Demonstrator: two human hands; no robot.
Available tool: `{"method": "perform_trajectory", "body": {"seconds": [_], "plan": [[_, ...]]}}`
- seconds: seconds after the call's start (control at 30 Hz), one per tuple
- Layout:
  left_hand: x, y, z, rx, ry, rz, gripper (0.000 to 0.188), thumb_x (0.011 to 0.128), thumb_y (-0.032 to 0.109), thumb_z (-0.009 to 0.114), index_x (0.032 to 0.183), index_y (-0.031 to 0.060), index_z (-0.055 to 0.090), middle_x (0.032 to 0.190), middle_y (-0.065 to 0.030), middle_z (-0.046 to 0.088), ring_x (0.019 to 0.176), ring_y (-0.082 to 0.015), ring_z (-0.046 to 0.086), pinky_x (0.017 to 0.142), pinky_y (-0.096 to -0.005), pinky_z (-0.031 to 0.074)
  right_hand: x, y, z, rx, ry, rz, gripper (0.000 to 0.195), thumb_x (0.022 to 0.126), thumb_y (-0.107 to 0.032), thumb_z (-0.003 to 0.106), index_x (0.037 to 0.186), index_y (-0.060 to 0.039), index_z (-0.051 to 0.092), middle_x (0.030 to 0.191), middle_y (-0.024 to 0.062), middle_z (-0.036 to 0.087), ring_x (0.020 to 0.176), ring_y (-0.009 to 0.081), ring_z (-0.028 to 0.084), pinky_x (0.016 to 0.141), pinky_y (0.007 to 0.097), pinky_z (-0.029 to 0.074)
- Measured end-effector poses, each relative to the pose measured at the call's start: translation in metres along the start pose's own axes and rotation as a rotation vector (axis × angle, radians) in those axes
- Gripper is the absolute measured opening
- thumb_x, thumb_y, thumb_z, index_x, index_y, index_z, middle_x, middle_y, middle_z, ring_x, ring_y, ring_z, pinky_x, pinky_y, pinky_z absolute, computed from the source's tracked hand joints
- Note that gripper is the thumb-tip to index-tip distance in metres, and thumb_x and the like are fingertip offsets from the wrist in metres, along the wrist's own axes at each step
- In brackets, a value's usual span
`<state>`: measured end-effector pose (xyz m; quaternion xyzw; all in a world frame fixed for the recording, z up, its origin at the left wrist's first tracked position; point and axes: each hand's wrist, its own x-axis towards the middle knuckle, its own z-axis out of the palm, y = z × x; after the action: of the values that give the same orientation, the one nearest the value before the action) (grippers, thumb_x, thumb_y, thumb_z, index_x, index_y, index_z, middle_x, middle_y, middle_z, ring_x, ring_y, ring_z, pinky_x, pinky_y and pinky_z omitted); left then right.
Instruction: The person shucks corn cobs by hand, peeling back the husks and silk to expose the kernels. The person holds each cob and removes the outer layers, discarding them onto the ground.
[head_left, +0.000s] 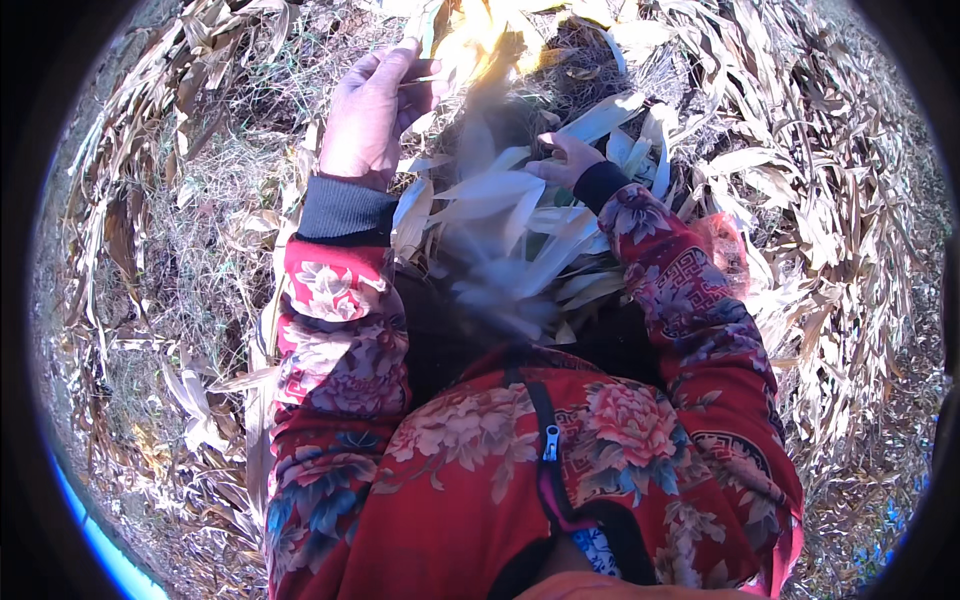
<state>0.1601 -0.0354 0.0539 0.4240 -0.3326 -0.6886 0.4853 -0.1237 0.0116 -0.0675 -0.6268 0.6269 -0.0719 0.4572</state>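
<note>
My left hand (371, 112) is raised at the upper left, its fingers loosely curled. A pale strip of husk (428, 28) lies at the tip of its thumb; whether the hand grips it is unclear. Beside those fingers is a glaring yellow patch (480, 45), too bright to identify. My right hand (566, 161) is lower, at the edge of a heap of pale corn husks (555, 247) in front of my body. Its fingers touch or nearly touch the husks, and their grip is hard to make out. The middle of the heap is blurred.
Dry corn stalks and leaves (795, 180) are spread thickly on the right. More dry leaves (202, 45) lie at the upper left, beside dry grass (225, 172). A red mesh or plastic piece (724, 251) sits beside my right forearm.
</note>
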Motion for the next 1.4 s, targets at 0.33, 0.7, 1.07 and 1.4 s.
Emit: {"method": "perform_trajectory", "body": {"seconds": [0.33, 0.7, 1.07, 1.4], "plan": [[-0.01, -0.003, -0.005, 0.098, -0.012, -0.07, 0.024, 0.092, 0.024, 0.06, 0.104, 0.004, 0.06, 0.089, -0.0051, 0.067, 0.076, -0.0092, 0.061, 0.07, -0.0222, 0.048, 0.018, 0.066, 0.112, -0.493, -0.159, 0.241, 0.063, 0.074, -0.026, 0.069, 0.132, -0.0229, 0.045, 0.131, 0.0147, 0.046, 0.118, 0.0345, 0.05, 0.097, 0.0436, 0.044], [0.005, -0.009, 0.002, -0.011, 0.098, 0.081, 0.018, 0.092, 0.018, 0.059, 0.099, 0.0014, 0.062, 0.086, -0.0094, 0.067, 0.075, -0.0172, 0.065, 0.072, -0.0287, 0.053, 0.072, -0.117, 0.127, 0.25, 0.327, -0.496, 0.041, 0.076, -0.026, 0.071, 0.11, -0.0055, 0.061, 0.11, 0.0149, 0.061, 0.098, 0.033, 0.061, 0.087, 0.0367, 0.048], [-0.001, 0.005, -0.023, -0.228, 0.155, 0.038, 0.02, 0.093, 0.016, 0.055, 0.102, -0.0009, 0.059, 0.092, -0.0129, 0.065, 0.084, -0.0221, 0.064, 0.08, -0.0347, 0.052, 0.125, 0.107, 0.113, -0.697, -0.247, 0.147, 0.027, 0.083, -0.022, 0.056, 0.107, -0.0129, 0.063, 0.11, 0.0152, 0.06, 0.104, 0.0333, 0.058, 0.091, 0.043, 0.047], [-0.004, 0.012, -0.065, -0.325, 0.349, 0.094, 0.016, 0.092, 0.015, 0.054, 0.099, 0.0001, 0.058, 0.091, -0.0108, 0.062, 0.084, -0.0224, 0.061, 0.079, -0.0342, 0.052, 0.116, 0.089, 0.138, -0.89, -0.24, 0.082, 0.034, 0.088, -0.029, 0.048, 0.121, -0.0197, 0.055, 0.124, 0.01, 0.054, 0.119, 0.0284, 0.049, 0.101, 0.0528, 0.035]]}}
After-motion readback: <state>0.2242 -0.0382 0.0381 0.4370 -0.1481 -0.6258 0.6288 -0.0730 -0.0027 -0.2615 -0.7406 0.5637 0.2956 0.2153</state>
